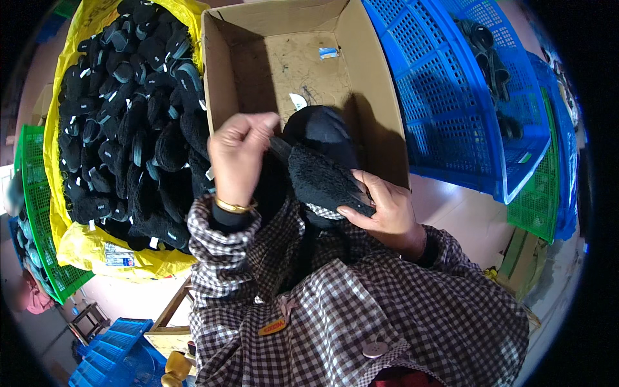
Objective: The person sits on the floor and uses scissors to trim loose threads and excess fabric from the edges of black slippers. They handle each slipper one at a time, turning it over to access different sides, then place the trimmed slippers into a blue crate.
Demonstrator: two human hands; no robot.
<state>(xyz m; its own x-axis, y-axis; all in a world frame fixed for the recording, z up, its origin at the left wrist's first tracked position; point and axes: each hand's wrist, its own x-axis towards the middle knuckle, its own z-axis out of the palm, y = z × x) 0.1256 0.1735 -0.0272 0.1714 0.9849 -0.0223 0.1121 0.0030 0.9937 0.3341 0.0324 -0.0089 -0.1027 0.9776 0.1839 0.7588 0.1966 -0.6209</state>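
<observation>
My right hand (391,216) grips one end of a black fuzzy shoe upper (322,177), thumb on one side and fingers on the other. The upper is held slanting in front of my lap. My left hand (240,151) is raised beside its other end, the fingers pinched together; what they hold, if anything, I cannot make out. A short dark strip (281,149) sticks out from the upper toward that hand. Behind the upper a smooth, rounded dark shape (320,126) juts over the cardboard box; its kind is unclear.
The cardboard box (380,84) holds a few scraps. At left, a yellow sack (61,219) is heaped with similar black fuzzy pieces (129,129) bearing small white tags. Blue plastic crates (445,97) stand at right, one containing dark items. Green crates (35,213) flank both sides.
</observation>
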